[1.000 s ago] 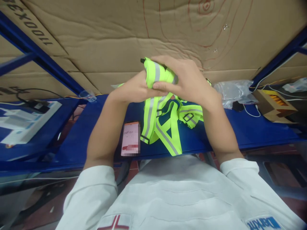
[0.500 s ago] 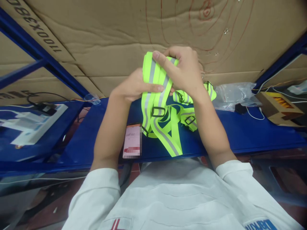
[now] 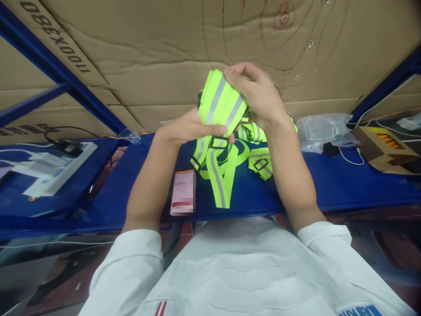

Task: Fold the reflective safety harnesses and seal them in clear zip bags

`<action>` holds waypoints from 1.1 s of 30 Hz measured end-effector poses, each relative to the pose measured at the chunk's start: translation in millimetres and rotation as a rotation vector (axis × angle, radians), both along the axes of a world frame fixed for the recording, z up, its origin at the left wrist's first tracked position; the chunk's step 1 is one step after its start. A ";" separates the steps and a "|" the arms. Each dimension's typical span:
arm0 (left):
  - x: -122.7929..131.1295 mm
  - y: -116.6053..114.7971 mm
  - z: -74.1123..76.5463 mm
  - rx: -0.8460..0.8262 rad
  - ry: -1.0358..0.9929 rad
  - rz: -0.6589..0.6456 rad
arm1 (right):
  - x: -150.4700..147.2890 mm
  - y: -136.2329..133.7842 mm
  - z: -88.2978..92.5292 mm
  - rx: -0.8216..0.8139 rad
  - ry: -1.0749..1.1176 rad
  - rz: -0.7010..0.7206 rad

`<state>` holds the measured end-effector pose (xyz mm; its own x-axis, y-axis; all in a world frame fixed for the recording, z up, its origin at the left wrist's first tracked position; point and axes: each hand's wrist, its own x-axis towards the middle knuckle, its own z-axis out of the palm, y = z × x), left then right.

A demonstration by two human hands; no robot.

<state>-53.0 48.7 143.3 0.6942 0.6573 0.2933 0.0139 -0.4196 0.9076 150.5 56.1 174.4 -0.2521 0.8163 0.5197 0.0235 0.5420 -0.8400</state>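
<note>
A neon yellow reflective strap (image 3: 219, 103) with grey stripes is folded in layers between my two hands above the blue shelf. My left hand (image 3: 189, 127) pinches its lower part, thumb lying across the front and the other fingers hidden behind. At the upper right edge, my right hand (image 3: 259, 94) grips the folds between thumb and fingers. A black buckle (image 3: 219, 142) sits just under my left thumb, and loose strap ends hang below it over the shelf. Behind my right wrist lie another rolled strap (image 3: 251, 132) and a folded strap with a buckle (image 3: 262, 164).
A phone (image 3: 183, 192) with a timer lies on the blue shelf (image 3: 345, 184) by my left forearm. Plastic bags (image 3: 320, 129) and an open cardboard box (image 3: 381, 147) are at right. A power strip (image 3: 61, 169) stands left; a cardboard wall (image 3: 148, 44) rises behind.
The folded strap has tilted to the right in my hands, and its hanging end has swung left and up. My right hand has shifted slightly right along the top edge.
</note>
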 end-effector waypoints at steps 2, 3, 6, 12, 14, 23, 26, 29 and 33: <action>1.1 -2.9 1.7 0.033 -0.022 -0.002 | -1.8 8.2 -4.3 0.003 -0.064 -0.042; 2.0 -3.9 2.0 0.048 -0.029 -0.012 | -2.4 10.1 -4.7 0.051 -0.119 -0.100; 4.4 -4.5 1.8 0.063 -0.045 -0.018 | -1.0 3.7 0.2 0.247 -0.234 -0.245; 1.0 -2.4 3.2 0.113 -0.073 0.047 | 11.6 -27.6 8.6 0.381 -0.590 -0.064; 0.2 -2.4 3.7 0.155 -0.066 0.032 | 12.3 -30.7 6.8 0.390 -0.628 -0.059; 8.0 -7.6 2.4 0.083 -0.134 0.194 | 3.9 -25.9 7.2 0.511 -0.606 -0.165; 8.2 -7.1 3.0 0.101 -0.128 0.118 | 7.4 -24.9 5.4 0.506 -0.616 -0.125; 7.9 -5.5 3.2 0.143 -0.104 0.061 | 13.1 -23.7 1.9 0.437 -0.631 -0.053; 7.6 -4.3 1.0 0.151 0.010 0.069 | 18.1 -22.3 -1.2 0.347 -0.686 0.015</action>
<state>-45.3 44.4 144.3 0.6527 0.6524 0.3851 0.0564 -0.5487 0.8341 168.6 33.8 173.2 -0.6203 0.6290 0.4685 0.4687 0.7763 -0.4216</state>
